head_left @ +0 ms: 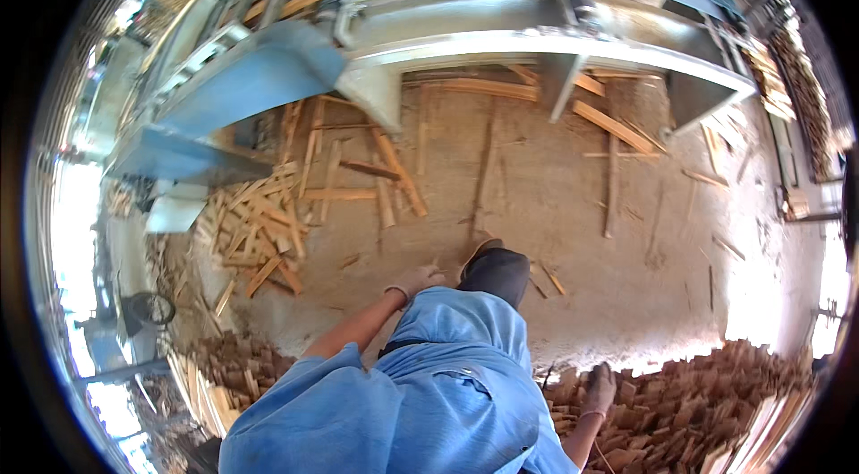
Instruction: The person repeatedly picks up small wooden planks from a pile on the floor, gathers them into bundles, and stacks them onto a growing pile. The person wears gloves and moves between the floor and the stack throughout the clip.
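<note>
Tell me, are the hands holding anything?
No. The left hand hangs empty near the knee; the right hand rests on the wood scrap pile, gripping nothing.

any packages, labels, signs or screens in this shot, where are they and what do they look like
None that can be made out: only loose wooden slats on the sandy floor, a blue and grey metal machine frame, and a stack of short reddish wood pieces by the gloved right hand.
</note>
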Action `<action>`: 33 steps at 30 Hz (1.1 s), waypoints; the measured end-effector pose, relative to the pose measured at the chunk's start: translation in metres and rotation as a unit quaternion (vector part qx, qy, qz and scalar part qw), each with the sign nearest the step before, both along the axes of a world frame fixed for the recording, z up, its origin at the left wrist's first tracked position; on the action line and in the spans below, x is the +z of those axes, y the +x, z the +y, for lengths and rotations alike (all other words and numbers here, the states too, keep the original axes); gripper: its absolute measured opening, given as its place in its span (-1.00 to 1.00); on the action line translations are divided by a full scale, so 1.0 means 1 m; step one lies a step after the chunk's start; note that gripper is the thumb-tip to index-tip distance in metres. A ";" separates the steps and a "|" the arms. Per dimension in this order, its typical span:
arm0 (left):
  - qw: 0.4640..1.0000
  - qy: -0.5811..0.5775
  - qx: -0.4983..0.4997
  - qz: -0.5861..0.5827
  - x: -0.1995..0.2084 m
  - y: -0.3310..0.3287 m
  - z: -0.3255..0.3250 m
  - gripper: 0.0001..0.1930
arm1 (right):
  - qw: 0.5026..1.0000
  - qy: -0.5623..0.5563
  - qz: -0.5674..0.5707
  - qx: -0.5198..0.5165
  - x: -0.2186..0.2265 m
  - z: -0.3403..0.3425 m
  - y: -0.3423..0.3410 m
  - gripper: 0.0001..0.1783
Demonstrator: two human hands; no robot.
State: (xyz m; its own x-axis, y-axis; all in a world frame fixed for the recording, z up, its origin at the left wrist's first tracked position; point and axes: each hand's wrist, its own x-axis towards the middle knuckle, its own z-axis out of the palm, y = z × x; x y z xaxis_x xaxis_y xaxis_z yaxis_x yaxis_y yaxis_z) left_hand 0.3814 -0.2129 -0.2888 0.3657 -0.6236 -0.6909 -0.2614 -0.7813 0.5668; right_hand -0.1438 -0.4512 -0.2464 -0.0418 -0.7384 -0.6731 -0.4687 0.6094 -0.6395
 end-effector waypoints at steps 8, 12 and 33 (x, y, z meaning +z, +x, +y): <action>0.992 -0.014 -0.120 -0.022 -0.073 -0.024 -0.078 -0.49 | 0.995 0.075 -0.028 -0.053 0.014 -0.046 -0.002 -0.67; 0.984 0.145 -0.056 0.082 -0.123 -0.038 -0.139 -0.49 | 0.997 0.065 0.014 -0.029 -0.002 -0.052 -0.056 -0.57; 0.979 0.129 -0.157 0.025 0.018 -0.315 -0.588 -0.51 | 0.991 0.091 0.081 0.059 -0.053 -0.413 -0.378 -0.30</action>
State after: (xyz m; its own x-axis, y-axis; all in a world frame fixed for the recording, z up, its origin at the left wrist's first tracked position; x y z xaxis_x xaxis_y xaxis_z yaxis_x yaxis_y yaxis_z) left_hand 0.0661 -0.8009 -0.2710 0.1457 -0.5033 -0.8518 -0.4897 -0.7848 0.3799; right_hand -0.5215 -0.8641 -0.2999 -0.0812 -0.6113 -0.7872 -0.6316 0.6426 -0.4338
